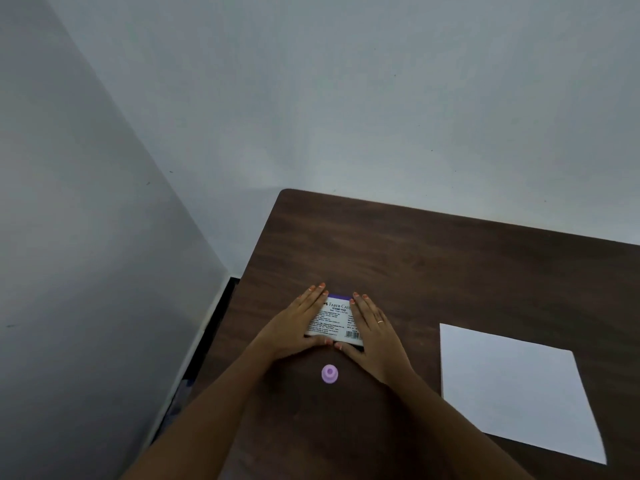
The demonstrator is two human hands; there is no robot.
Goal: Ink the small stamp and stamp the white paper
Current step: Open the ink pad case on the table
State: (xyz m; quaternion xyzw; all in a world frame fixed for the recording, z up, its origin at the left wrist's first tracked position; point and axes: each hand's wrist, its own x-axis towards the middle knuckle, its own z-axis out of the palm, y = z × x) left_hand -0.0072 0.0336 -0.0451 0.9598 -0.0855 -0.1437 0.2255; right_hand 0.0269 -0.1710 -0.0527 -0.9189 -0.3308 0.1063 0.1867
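A closed stamp pad box [335, 318] with a white printed label and purple edge lies on the dark wooden table [433, 265]. My left hand [294, 327] grips its left side and my right hand [372, 332], wearing a ring, grips its right side; both thumbs rest at its near edge. The small purple stamp [329, 374] stands on the table just in front of the box, between my forearms, untouched. The white paper [516, 389] lies flat to the right, apart from my hands.
The table's left edge runs close beside my left arm, with a gap and a grey wall [86, 237] beyond. A pale wall stands behind the table's far edge.
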